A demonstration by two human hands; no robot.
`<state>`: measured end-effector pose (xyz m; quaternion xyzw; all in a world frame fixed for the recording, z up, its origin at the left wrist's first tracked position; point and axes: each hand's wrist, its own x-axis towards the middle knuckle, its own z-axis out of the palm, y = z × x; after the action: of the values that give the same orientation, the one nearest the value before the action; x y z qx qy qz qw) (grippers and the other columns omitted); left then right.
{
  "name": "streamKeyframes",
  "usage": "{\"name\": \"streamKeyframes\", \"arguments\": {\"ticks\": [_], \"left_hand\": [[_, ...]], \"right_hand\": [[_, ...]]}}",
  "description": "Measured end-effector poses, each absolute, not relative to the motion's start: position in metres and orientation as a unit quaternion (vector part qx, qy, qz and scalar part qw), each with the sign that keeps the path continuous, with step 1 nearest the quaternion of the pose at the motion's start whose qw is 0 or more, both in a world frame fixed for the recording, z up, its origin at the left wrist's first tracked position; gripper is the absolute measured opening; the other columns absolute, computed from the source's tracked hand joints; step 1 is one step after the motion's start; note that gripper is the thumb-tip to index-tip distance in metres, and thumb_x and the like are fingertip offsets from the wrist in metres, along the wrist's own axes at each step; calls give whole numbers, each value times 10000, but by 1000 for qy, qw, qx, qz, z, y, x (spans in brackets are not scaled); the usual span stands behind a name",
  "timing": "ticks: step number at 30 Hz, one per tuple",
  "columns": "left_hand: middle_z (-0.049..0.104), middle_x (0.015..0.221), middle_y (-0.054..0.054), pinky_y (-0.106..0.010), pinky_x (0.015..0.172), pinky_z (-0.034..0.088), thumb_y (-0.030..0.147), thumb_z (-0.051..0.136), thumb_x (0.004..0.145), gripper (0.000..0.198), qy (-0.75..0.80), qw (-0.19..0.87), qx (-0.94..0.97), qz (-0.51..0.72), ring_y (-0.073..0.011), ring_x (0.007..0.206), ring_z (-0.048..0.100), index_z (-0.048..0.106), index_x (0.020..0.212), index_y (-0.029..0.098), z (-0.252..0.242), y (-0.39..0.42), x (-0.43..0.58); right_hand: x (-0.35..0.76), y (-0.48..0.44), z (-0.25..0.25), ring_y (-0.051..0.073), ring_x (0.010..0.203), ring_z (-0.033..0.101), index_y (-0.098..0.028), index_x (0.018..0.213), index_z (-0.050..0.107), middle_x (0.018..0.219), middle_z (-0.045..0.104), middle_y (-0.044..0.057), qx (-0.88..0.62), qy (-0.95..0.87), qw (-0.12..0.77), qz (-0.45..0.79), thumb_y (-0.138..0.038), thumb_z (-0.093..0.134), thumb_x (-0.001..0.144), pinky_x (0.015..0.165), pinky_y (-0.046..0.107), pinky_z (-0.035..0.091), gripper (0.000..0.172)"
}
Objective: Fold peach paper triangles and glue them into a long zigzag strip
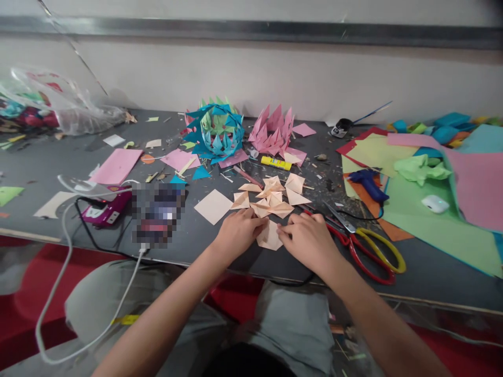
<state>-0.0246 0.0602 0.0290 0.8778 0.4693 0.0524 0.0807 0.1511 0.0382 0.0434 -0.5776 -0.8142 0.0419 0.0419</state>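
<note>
My left hand (238,230) and my right hand (307,238) press a folded peach paper piece (270,237) flat on the dark table (220,246), fingers curled and pinching its edges from both sides. Just beyond it lies a cluster of several folded peach paper units (273,196). A flat peach square sheet (213,206) lies to the left of them.
Red and yellow scissors (367,246) lie right of my right hand. Further back stand a blue-green paper flower (214,131) and a pink one (274,131), with a yellow glue stick (276,163). Coloured sheets (440,209), a blue glue gun (367,183) and a pink device (106,209) with cables flank the area.
</note>
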Motion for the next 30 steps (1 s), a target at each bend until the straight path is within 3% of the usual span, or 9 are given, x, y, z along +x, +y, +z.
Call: {"name": "streamKeyframes", "arguments": {"ticks": [7,13,17,20,25,30], "left_hand": [[571,898,-61,-292,763,438,274,422,909,321,413,78,904,71,-188,867,561,550,1201,229,21,62,-36],[593,986,-70,-276,822,431,285,439,903,235,372,140,893,211,-153,917,555,622,1012,186,16,53,-43],[617,994,-50,-285,834,419,341,505,872,205,297,166,927,159,-152,931,561,632,957,204,19,47,-44],[620,964,-49,-286,800,424,286,450,904,206,289,115,943,117,-152,884,568,631,938,192,22,46,-42],[601,875,-57,-283,752,428,219,452,902,193,276,47,957,79,-156,841,560,632,853,171,28,47,-36],[617,818,-25,-274,750,411,214,494,882,132,277,104,952,75,-145,807,562,618,870,168,32,59,-30]], "right_hand": [[179,40,43,160,722,583,-234,656,705,730,629,23,-582,-800,34,142,-336,417,891,709,336,366,386],[185,34,33,177,780,596,-218,930,706,804,617,44,-546,-811,100,186,-312,510,854,723,316,456,231],[190,33,20,197,832,600,-201,1023,667,881,616,63,-524,-822,166,147,-283,567,819,768,340,486,242],[190,34,14,210,896,580,-180,1118,612,950,612,92,-489,-837,225,96,-255,540,839,821,373,473,298],[184,37,13,197,929,575,-211,939,673,977,646,80,-383,-893,212,105,-199,471,877,821,366,468,211],[186,43,14,187,904,580,-215,921,677,958,650,69,-357,-911,160,128,-169,453,879,798,342,474,232]]}}
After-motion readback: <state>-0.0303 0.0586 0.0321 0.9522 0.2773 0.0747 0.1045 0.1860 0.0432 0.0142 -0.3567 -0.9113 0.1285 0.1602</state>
